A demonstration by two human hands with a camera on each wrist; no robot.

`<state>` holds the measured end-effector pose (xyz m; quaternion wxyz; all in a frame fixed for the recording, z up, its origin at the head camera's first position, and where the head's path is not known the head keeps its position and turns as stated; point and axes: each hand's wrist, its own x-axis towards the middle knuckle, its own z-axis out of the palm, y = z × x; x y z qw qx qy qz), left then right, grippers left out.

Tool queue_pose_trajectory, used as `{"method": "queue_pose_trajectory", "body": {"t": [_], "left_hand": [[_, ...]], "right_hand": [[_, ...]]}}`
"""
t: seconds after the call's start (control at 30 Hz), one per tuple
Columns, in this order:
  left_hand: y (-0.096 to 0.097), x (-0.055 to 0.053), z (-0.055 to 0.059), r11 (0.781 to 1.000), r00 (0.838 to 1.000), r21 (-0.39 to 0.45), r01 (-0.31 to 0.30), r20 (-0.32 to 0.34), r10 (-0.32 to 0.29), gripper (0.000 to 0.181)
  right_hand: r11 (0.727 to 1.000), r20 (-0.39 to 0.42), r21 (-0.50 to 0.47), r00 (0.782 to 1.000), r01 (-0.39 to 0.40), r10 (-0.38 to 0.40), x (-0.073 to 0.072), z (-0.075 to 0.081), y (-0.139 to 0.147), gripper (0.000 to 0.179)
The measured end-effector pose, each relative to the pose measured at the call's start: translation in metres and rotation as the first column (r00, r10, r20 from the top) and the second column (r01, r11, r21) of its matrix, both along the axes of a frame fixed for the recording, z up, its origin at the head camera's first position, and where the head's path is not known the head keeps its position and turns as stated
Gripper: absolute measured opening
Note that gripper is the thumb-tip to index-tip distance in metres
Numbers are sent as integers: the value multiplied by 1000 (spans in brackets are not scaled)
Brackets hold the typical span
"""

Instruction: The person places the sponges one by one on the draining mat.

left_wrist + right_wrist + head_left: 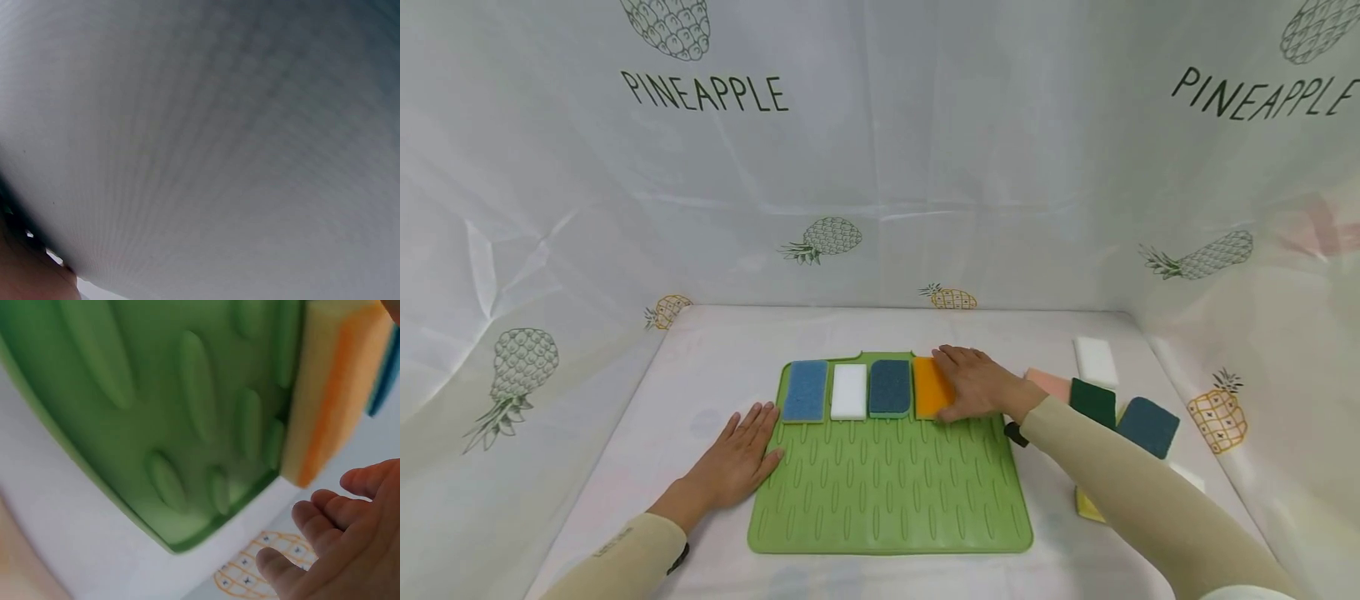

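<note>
Head view: the orange rectangular sponge, long axis pointing away, lies just left of my spread right grip. My flat left grip is farther.

Orange sponge: right part covered by right hand; one end cut off at right wrist view's top edge.
Right hand, right wrist view: cropped by right and lower edges.
Yellow sponge: mostly hidden behind right sleeve.
White block: partly behind same sleeve.
Pink sponge: partly covered; full outline unseen.
Mat: blurred and cropped in right wrist view.
Left sleeve: marking too small to read.
Left wrist view: blurred grey expanse, unidentifiable; skin cropped at lower left corner.
Upper pineapple prints: cut by top edge.
</note>
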<state>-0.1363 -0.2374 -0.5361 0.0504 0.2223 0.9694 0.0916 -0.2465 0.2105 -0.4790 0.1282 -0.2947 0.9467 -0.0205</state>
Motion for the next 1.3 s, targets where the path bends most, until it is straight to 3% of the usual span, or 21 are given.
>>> {"method": "queue_pose_trajectory", "body": {"t": [0.13, 0.3, 0.5, 0.63, 0.87, 0.97, 1.1, 1.2, 1.3], "left_hand": [[2, -1, -1, 1000, 1000, -23, -11, 19, 11, 74], [1, 0, -1, 999, 1000, -30, -13, 16, 14, 73], [1, 1, 2, 999, 1000, -33, -17, 16, 17, 73], [2, 1, 2, 999, 1000, -35, -21, 17, 22, 73], [2, 2, 1, 999, 1000, -35, -24, 20, 24, 73], [1, 1, -1, 1000, 1000, -22, -14, 1, 14, 73], [0, 1, -3, 1000, 1000, 18, 1, -22, 0, 73], [-1, 1, -3, 1000, 1000, 31, 4, -23, -3, 73], [0, 1, -1, 1000, 1000, 15, 3, -24, -3, 73]], "right_hand": [[999, -55, -54, 998, 4, -7, -3, 14, 6, 107], [992, -218, -127, 976, -12, -17, -5, 22, 17, 87], [980, -441, -190, 897, -62, -29, -2, 9, 40, 66], [975, -508, -217, 859, -56, -64, 0, -1, 64, 57], [975, -643, -202, 763, -88, -64, -2, -3, 124, 54], [982, -648, -181, 757, -45, -85, 0, 0, 154, 57], [988, -632, -152, 765, 38, -127, 6, 4, 190, 61], [989, -604, -119, 784, 87, -142, 11, 5, 212, 63], [988, -556, -82, 817, 131, -155, 16, 5, 228, 62]]}}
